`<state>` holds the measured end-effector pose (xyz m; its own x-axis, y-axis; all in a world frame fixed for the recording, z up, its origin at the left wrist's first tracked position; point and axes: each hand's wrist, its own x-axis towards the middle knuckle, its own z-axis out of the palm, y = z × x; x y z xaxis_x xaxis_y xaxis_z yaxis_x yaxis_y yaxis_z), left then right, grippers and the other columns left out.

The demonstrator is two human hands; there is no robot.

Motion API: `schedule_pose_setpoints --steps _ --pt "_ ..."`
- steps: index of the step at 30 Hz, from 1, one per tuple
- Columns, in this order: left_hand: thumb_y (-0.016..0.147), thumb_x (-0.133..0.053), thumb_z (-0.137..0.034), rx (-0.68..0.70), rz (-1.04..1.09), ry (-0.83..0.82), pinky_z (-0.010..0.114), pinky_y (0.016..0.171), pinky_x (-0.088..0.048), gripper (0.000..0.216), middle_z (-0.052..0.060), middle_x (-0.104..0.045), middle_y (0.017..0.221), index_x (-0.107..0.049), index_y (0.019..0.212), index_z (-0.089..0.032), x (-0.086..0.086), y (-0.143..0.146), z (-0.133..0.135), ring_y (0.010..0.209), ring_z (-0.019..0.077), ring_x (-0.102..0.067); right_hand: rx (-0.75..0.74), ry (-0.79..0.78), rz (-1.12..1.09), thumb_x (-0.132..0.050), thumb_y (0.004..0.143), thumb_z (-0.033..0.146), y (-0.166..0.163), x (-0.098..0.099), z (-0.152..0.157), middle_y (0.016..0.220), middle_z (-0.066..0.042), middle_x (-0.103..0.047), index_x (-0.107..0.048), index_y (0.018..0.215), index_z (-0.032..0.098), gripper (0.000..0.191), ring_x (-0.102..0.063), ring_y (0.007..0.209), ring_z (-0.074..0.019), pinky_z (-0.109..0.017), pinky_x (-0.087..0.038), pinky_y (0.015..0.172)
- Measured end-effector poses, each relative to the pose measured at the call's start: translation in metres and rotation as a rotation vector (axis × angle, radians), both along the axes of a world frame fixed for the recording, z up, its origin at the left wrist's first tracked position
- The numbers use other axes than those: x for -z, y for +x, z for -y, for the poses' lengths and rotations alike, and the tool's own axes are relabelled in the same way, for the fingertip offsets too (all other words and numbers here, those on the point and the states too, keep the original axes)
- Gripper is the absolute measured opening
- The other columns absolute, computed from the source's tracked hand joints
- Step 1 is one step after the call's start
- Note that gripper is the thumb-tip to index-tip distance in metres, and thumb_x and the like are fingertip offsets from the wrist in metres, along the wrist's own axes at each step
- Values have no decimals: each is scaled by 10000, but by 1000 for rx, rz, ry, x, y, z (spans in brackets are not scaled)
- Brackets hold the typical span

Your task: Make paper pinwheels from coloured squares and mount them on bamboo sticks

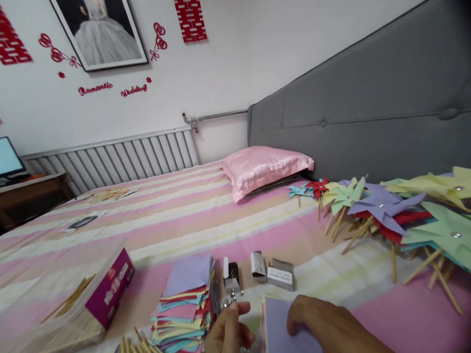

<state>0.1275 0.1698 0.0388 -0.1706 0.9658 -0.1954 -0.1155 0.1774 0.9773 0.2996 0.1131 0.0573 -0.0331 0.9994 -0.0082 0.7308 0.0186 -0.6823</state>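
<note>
My left hand [227, 334] is at the bottom edge, fingers curled in a pinch just below a few small silver pins [229, 302] on the bed; what it holds is too small to see. My right hand [323, 322] lies flat, fingers spread, on a lilac paper square [281, 332] atop a small pile. A stack of coloured paper squares [189, 301] sits left of my left hand. Beyond the hands stand an opened pin box [231, 275] and a grey box [280, 273].
Several finished paper pinwheels [395, 212] on wooden sticks lie at the right. A magenta box [108, 291] and loose wooden sticks [143, 352] are at the lower left. A pink pillow [264, 168] rests by the grey headboard [372, 105]; a phone [81, 222] lies far left.
</note>
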Motion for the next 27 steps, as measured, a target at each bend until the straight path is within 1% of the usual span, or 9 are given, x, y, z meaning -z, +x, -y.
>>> schedule_pose_setpoints --steps 3,5,7,11,15,18,21,24,27 --pt "594 -606 -569 24 27 3 197 419 -289 467 1 -492 344 -676 640 -109 0 1 1 371 89 -411 13 -26 60 -656 571 135 4 -1 -5 853 7 -661 -648 777 262 242 -590 815 -199 -245 -386 683" --pt "612 -598 -553 34 27 -2 190 424 -291 450 -3 -486 340 -676 647 -111 -2 1 1 373 85 -413 61 -53 129 -603 629 148 6 -9 -8 825 -25 -671 -669 739 251 164 -599 790 -223 -270 -379 655" --pt "632 -590 -530 28 15 2 185 426 -290 431 0 -507 373 -677 653 -109 -4 2 2 379 79 -418 89 -56 166 -539 698 167 7 -19 -11 762 -45 -676 -675 694 234 152 -604 750 -229 -275 -372 619" --pt "599 -628 -496 -14 45 29 193 408 -295 398 27 -594 541 -674 620 -102 -9 4 4 382 69 -435 114 59 146 -452 793 228 10 -33 -14 661 -47 -647 -610 611 197 244 -586 653 -198 -254 -363 558" --pt "551 -659 -516 29 115 -37 188 380 -277 430 21 -560 458 -657 553 -86 -13 6 5 342 79 -456 137 151 -2 -393 844 272 12 -38 -12 675 -35 -646 -585 661 201 274 -585 640 -192 -272 -415 604" --pt "533 -676 -528 83 150 -115 183 364 -279 448 22 -551 408 -637 505 -83 -12 6 3 315 81 -465 163 223 -130 -364 864 307 11 -41 -11 829 -63 -675 -632 864 208 286 -605 753 -212 -309 -451 700" --pt "565 -662 -541 243 232 -220 198 354 -309 462 46 -583 412 -634 505 -84 -11 7 1 315 104 -497 193 280 -280 -388 862 329 9 -44 -12 999 -84 -661 -627 1012 213 305 -589 932 -218 -328 -446 819" --pt "653 -590 -554 375 452 -324 221 376 -378 491 100 -650 488 -665 577 -75 -17 7 3 371 139 -560 111 338 -425 -448 847 320 8 -44 -16 1036 -61 -653 -662 957 247 252 -546 1040 -211 -344 -411 911" --pt "692 -552 -549 349 719 -322 275 533 -481 444 104 -718 671 -708 713 -133 -31 5 7 588 206 -657 -17 366 -477 -492 831 291 7 -41 -18 1145 -42 -596 -697 796 273 209 -447 1163 -219 -386 -359 976"
